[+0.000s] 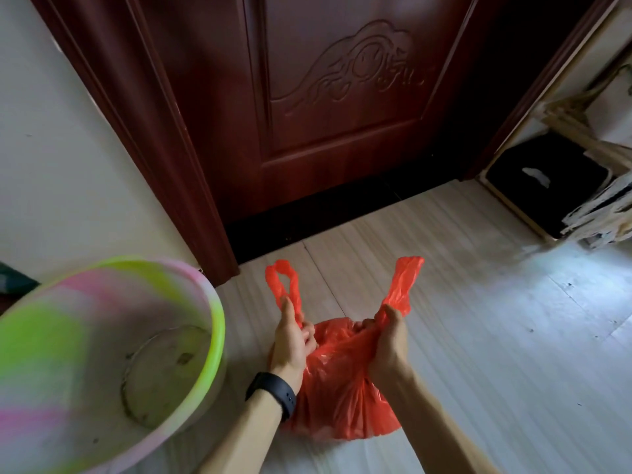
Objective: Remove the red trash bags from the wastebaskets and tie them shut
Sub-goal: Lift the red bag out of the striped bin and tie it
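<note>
A red trash bag [337,395] sits on the pale floor in front of a dark wooden door. Its two handle loops stick up, one on each side. My left hand [290,340], with a black wristband, grips the base of the left loop. The base of the right loop is pinched in my right hand [388,340]. The bag's mouth is bunched between both hands. A wastebasket [205,302] with pink and green swirls stands at the left, with no bag in it and its bare bottom showing.
The dark red door [342,114] and its frame fill the background. A low shelf unit [547,186] with a black box and stacked papers stands at the right. A white wall runs along the left, and pale plank floor spreads to the right of the bag.
</note>
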`<action>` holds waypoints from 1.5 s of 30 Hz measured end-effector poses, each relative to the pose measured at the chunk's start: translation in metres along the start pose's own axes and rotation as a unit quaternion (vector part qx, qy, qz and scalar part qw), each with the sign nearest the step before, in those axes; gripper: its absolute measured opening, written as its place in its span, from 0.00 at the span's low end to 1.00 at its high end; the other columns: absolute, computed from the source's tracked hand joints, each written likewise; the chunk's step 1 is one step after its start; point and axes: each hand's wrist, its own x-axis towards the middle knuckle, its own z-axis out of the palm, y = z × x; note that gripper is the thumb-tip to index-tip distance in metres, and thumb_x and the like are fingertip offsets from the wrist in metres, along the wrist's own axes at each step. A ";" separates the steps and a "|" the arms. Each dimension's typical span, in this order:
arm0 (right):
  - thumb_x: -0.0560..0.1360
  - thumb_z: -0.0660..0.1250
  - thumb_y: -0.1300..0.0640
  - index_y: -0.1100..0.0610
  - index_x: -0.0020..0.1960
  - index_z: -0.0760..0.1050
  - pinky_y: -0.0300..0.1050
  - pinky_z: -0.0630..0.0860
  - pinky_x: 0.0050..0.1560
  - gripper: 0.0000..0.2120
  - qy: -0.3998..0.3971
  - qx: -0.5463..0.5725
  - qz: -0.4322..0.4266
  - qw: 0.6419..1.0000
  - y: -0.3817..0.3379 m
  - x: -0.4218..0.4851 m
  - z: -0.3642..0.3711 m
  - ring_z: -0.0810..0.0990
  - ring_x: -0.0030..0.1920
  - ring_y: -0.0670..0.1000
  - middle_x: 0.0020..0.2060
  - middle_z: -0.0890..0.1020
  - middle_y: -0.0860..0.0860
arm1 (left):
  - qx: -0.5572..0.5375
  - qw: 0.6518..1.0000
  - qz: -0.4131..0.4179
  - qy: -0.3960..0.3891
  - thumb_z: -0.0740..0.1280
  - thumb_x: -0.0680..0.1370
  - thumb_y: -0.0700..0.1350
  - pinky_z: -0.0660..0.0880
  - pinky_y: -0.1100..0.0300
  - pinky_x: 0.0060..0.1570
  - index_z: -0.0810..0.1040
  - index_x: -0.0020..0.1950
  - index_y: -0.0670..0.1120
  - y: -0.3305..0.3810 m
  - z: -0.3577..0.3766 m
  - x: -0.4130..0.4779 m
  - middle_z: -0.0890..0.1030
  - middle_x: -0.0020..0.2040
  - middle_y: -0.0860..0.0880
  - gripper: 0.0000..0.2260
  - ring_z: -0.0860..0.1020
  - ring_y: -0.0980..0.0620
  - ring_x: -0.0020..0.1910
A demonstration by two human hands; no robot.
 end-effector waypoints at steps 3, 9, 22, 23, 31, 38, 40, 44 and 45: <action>0.77 0.55 0.47 0.63 0.33 0.79 0.47 0.79 0.38 0.26 -0.067 0.009 -0.016 0.998 0.003 -0.008 -0.001 0.81 0.32 0.59 0.34 0.84 0.62 | -0.011 1.000 0.006 -0.016 0.54 0.81 0.61 0.57 0.58 0.31 0.63 0.35 0.50 -0.003 -0.002 0.006 0.62 0.26 0.53 0.20 0.59 0.54 0.24; 0.76 0.53 0.59 0.53 0.31 0.59 0.44 0.60 0.27 0.14 -0.008 -0.173 -0.159 0.972 0.016 -0.010 0.011 0.60 0.26 0.50 0.23 0.63 0.47 | -0.005 0.995 0.081 -0.052 0.56 0.83 0.55 0.66 0.55 0.39 0.72 0.43 0.45 -0.012 -0.003 -0.002 0.66 0.28 0.52 0.16 0.65 0.52 0.30; 0.70 0.58 0.60 0.60 0.39 0.79 0.54 0.78 0.43 0.11 -0.006 -0.303 0.013 0.953 0.019 0.007 0.006 0.82 0.40 0.59 0.36 0.83 0.57 | 0.192 0.955 0.223 0.039 0.54 0.82 0.62 0.78 0.53 0.54 0.83 0.48 0.43 -0.039 -0.007 -0.009 0.86 0.44 0.48 0.27 0.84 0.52 0.47; 0.70 0.58 0.61 0.60 0.40 0.79 0.54 0.78 0.42 0.11 -0.003 -0.319 0.009 0.948 0.018 0.007 0.005 0.81 0.38 0.58 0.35 0.82 0.56 | 0.106 0.980 0.165 0.018 0.56 0.83 0.57 0.79 0.54 0.53 0.82 0.47 0.41 -0.036 0.001 -0.010 0.86 0.43 0.45 0.23 0.84 0.50 0.46; 0.73 0.52 0.68 0.60 0.33 0.64 0.45 0.70 0.29 0.12 0.061 -0.010 0.028 0.998 0.018 -0.001 -0.008 0.70 0.21 0.54 0.16 0.70 0.54 | -0.035 0.999 -0.001 -0.018 0.57 0.84 0.45 0.69 0.56 0.35 0.69 0.39 0.43 -0.025 -0.008 -0.003 0.66 0.24 0.50 0.14 0.70 0.51 0.24; 0.79 0.53 0.54 0.52 0.33 0.62 0.39 0.56 0.21 0.15 -0.010 -0.071 -0.053 0.996 0.015 -0.001 -0.002 0.58 0.20 0.46 0.20 0.61 0.46 | 0.289 0.939 0.171 -0.072 0.49 0.81 0.63 0.69 0.69 0.34 0.70 0.40 0.47 -0.016 -0.016 -0.018 0.72 0.30 0.51 0.24 0.71 0.57 0.29; 0.81 0.51 0.47 0.57 0.36 0.71 0.42 0.60 0.24 0.21 -0.037 -0.139 -0.062 0.988 0.018 -0.001 0.000 0.62 0.21 0.47 0.21 0.65 0.47 | 0.372 0.893 0.242 -0.078 0.50 0.83 0.59 0.71 0.65 0.40 0.75 0.46 0.45 -0.011 -0.015 -0.021 0.77 0.35 0.52 0.22 0.75 0.59 0.33; 0.80 0.56 0.58 0.63 0.40 0.78 0.41 0.63 0.24 0.17 -0.077 -0.227 -0.039 0.970 0.014 0.001 -0.001 0.66 0.22 0.47 0.25 0.72 0.52 | 0.405 0.859 0.301 -0.089 0.56 0.83 0.53 0.68 0.64 0.33 0.73 0.47 0.47 -0.006 -0.017 -0.015 0.76 0.30 0.54 0.12 0.75 0.59 0.30; 0.81 0.58 0.60 0.62 0.38 0.77 0.41 0.63 0.24 0.16 -0.089 -0.259 -0.051 0.960 0.013 0.001 -0.003 0.66 0.22 0.47 0.26 0.71 0.52 | 0.445 0.821 0.345 -0.087 0.56 0.83 0.54 0.67 0.61 0.31 0.71 0.46 0.48 -0.006 -0.020 -0.013 0.75 0.29 0.53 0.12 0.74 0.56 0.28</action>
